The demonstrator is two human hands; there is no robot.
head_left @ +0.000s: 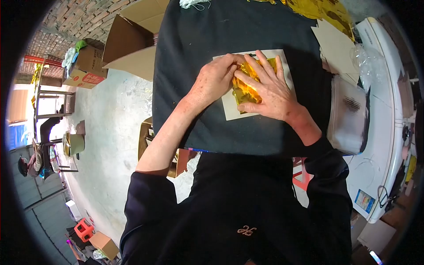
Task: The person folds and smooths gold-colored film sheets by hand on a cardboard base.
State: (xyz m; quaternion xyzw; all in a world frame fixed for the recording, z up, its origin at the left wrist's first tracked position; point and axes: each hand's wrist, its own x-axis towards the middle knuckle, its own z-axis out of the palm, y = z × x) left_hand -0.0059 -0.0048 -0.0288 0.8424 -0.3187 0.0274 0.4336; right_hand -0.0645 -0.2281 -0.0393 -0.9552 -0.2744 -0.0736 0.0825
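Note:
A piece of shiny gold foil [245,92] lies on a pale square card [231,108] on the black-covered table. My right hand [276,92] lies flat on the foil with its fingers spread and its thumb near the lower edge. My left hand [215,78] is at the foil's upper left edge, its fingers bent and pressed together in what looks like a pinch. The fingertips of that hand are partly hidden. A small dark item [252,55] shows at the card's top edge, between the hands.
More gold foil [324,13] and several pale card sheets [338,51] lie at the table's far right. Clear plastic sleeves [348,112] are stacked at the right edge, beside a white appliance [380,132]. White thread [194,4] lies at the back. An open cardboard box [128,44] stands left.

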